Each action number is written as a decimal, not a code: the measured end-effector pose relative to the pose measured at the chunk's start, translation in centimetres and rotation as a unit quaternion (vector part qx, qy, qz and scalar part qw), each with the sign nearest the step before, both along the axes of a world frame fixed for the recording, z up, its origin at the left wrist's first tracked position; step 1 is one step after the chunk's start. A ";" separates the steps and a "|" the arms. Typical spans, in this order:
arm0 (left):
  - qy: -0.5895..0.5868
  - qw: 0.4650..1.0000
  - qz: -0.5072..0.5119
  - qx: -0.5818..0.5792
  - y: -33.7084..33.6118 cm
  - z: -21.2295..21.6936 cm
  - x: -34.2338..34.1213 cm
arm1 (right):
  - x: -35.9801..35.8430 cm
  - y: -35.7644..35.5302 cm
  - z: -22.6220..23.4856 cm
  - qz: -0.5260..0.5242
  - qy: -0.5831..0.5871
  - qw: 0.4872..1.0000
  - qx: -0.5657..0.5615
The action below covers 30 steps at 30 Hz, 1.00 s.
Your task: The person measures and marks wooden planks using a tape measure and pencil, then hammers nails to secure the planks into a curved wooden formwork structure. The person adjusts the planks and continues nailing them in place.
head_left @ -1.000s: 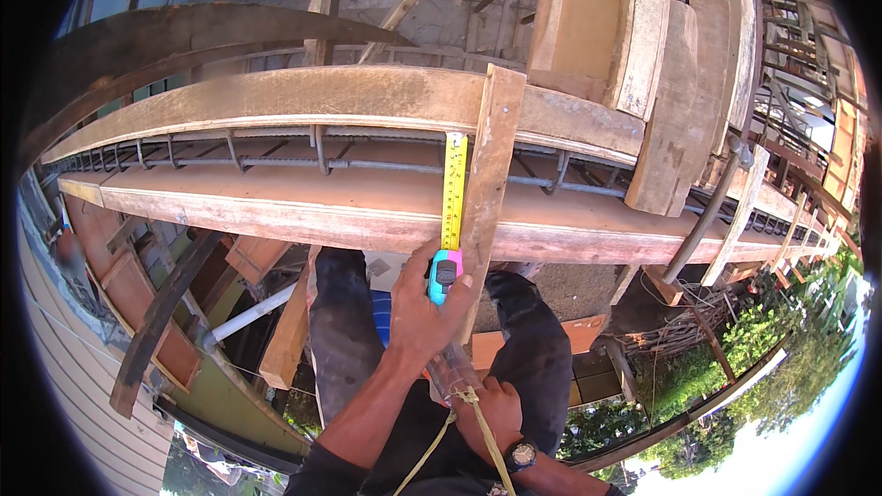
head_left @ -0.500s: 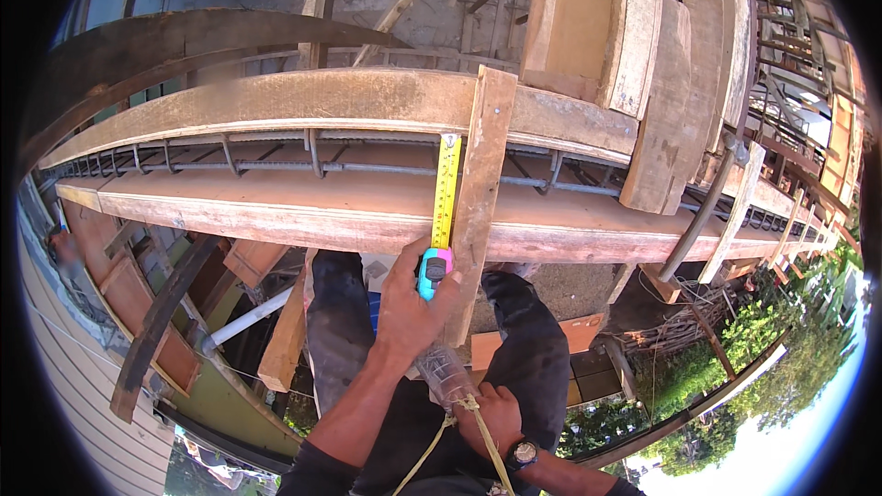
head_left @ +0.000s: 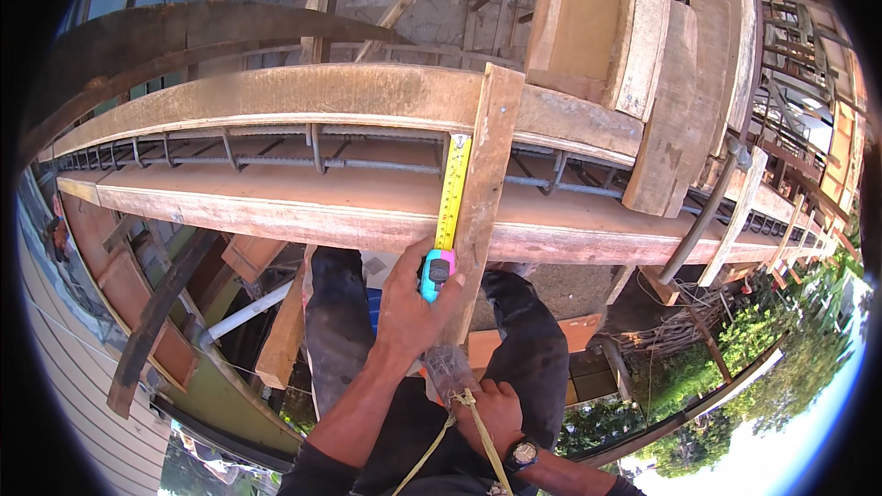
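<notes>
Currently, the left hand (head_left: 409, 298) wraps one tape measure (head_left: 437, 271), its single blade (head_left: 453, 193) toward twelve o'clock. At five, the right hand (head_left: 496, 418) curls by one clear container (head_left: 448, 372), grip unclear.

The left forearm (head_left: 367, 397) slants from the near edge toward the far right, bare beyond a dark sleeve (head_left: 317, 467). The left hand (head_left: 402, 308) is farther out, curled in a grip, its thumb (head_left: 446, 301) on the right side. The right forearm (head_left: 568, 476) enters from the near right, angled leftward. The right hand (head_left: 494, 418) sits nearer the body, fingers bent; its palm is hidden.
</notes>
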State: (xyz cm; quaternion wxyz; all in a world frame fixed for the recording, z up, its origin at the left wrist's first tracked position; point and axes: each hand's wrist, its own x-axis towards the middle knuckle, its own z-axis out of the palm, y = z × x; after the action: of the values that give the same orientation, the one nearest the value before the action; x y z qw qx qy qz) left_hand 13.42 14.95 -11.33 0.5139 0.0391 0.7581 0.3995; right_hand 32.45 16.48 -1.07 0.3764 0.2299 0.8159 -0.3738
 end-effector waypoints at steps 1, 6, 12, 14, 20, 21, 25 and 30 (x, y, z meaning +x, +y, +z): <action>-0.015 1.000 0.004 -0.008 0.0 0.1 0.1 | 0.0 0.1 0.0 0.007 0.002 1.000 -0.001; 0.058 0.998 -0.033 0.017 0.2 0.4 0.7 | 0.3 0.6 -0.1 0.020 0.012 1.000 -0.010; -0.009 1.000 0.000 -0.020 0.6 0.7 0.5 | 0.4 0.5 -0.1 0.037 0.004 0.999 -0.011; -0.025 0.999 0.008 -0.022 0.7 0.7 0.3 | 0.4 0.5 0.0 0.031 -0.016 0.999 -0.016; 0.066 0.998 -0.022 -0.006 0.5 0.4 0.3 | 0.3 0.8 0.1 0.081 0.016 0.996 -0.033; 0.068 0.997 -0.019 -0.010 0.4 0.3 0.3 | 0.4 0.9 0.0 0.080 0.026 0.996 -0.024; 0.074 0.997 -0.034 -0.020 0.3 0.0 -0.3 | 1.0 1.1 -0.8 0.026 0.064 0.996 -0.052; 0.054 0.996 -0.037 -0.062 0.9 0.4 -0.3 | 1.8 1.3 -1.7 0.009 0.150 0.989 -0.015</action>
State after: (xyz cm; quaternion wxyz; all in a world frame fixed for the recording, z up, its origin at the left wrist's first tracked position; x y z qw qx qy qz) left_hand 13.07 15.83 -10.90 0.4884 0.0566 0.8060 0.3295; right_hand 34.29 17.81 -2.80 0.2568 0.1582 0.8596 -0.4125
